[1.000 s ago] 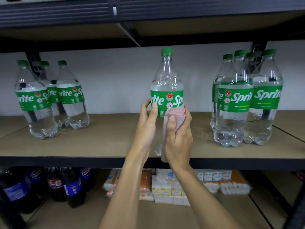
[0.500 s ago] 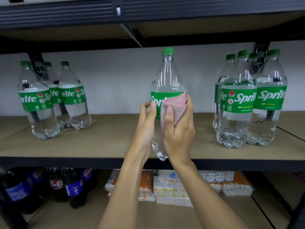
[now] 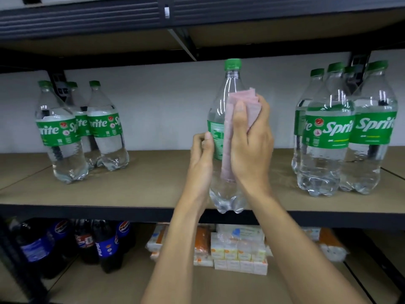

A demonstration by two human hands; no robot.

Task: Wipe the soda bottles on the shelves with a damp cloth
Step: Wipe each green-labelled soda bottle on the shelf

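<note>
Pink cloth is bunched in the right hand, fingers curled round it and pressing it onto the upper body of the Sprite bottle. Left hand grips the label side, probably to steady and turn it. Bottle is at frame centre, base over the shelf front edge, likely lifted for access. Left Sprite group and right Sprite group stand well apart.

down in the lower middle there's a stack of little white cartons with orange packs touching them, a plain white wall across the back, and a dark metal beam with a small white tag along the top
</note>
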